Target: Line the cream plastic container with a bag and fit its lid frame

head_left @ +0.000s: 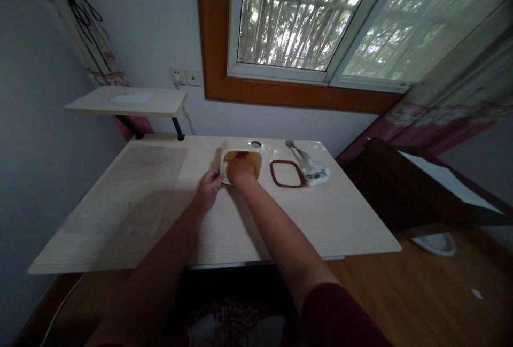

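A white box (232,147) with rounded corners and a yellowish-tan inside stands near the back edge of the table, its opening turned towards me. My left hand (208,190) grips its lower left side, thumb and fingers closed on the edge. Into the opening reaches my right hand (241,170). Its fingers are hidden inside, so what they touch or hold does not show. Just right of the box lies a reddish-brown rounded square ring (286,162), flat on the table. Beside the ring is a crumpled clear plastic bag (316,170); its contents are unclear.
The pale wooden table (320,224) has a translucent mat (132,192) on its left. A raised shelf (84,102) at the back left carries a paper (132,98). A round hole (255,144) lies behind the box. Dark furniture (401,186) stands at right, below the window (296,15).
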The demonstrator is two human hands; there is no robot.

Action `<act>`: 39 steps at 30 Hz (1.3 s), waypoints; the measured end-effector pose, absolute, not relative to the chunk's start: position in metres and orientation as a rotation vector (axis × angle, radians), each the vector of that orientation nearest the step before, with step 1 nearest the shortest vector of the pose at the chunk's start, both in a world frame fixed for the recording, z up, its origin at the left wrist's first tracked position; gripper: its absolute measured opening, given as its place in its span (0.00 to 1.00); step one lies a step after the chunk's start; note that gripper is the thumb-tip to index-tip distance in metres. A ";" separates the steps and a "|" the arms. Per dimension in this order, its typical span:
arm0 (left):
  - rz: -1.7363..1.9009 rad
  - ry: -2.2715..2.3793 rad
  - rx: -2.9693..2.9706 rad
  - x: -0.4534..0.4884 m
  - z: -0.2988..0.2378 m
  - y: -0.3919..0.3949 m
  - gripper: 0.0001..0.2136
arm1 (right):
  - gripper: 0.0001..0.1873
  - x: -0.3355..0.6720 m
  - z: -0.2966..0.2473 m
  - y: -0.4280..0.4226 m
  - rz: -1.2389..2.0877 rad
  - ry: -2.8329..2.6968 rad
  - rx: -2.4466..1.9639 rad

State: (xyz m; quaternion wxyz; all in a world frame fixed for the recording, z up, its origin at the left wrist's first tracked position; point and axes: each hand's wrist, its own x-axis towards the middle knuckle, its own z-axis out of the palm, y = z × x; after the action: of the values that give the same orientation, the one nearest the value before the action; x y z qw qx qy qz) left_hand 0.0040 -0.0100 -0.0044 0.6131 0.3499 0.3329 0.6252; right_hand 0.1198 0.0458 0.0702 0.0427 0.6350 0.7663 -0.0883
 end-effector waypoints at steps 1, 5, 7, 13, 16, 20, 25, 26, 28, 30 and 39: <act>1.437 0.761 0.808 0.004 -0.005 -0.010 0.17 | 0.29 0.120 0.071 0.045 -0.241 2.321 1.990; 1.443 0.744 0.807 0.004 -0.006 -0.009 0.16 | 0.26 0.118 0.071 0.045 -0.179 2.304 2.060; 1.452 0.742 0.801 0.005 -0.006 -0.009 0.16 | 0.25 0.117 0.071 0.046 -0.177 2.314 2.048; 1.454 0.739 0.790 0.005 -0.005 -0.010 0.16 | 0.20 0.121 0.068 0.051 -0.256 2.360 1.907; 1.465 0.735 0.762 0.004 -0.004 -0.010 0.16 | 0.19 0.122 0.067 0.053 -0.264 2.388 1.878; 1.475 0.735 0.742 0.002 -0.005 -0.008 0.15 | 0.19 0.124 0.066 0.052 -0.264 2.426 1.874; 1.475 0.729 0.732 0.000 -0.006 -0.007 0.13 | 0.21 0.123 0.065 0.049 -0.276 2.525 1.816; 1.474 0.726 0.736 0.000 -0.006 -0.007 0.13 | 0.21 0.123 0.065 0.048 -0.284 2.548 1.792; 1.468 0.725 0.741 -0.001 -0.005 -0.008 0.13 | 0.20 0.122 0.065 0.047 -0.301 2.590 1.743; 1.459 0.735 0.740 -0.001 -0.004 -0.008 0.13 | 0.20 0.122 0.067 0.045 -0.311 2.619 1.709; 1.505 0.750 0.772 0.004 -0.007 -0.007 0.12 | 0.19 0.126 0.074 0.011 -0.242 2.655 1.734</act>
State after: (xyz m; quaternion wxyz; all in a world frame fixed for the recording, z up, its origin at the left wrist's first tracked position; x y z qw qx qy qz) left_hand 0.0038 -0.0073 -0.0066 0.6017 0.3331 0.3238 0.6497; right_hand 0.1260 0.0112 0.0745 -0.0196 0.5451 0.8347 -0.0760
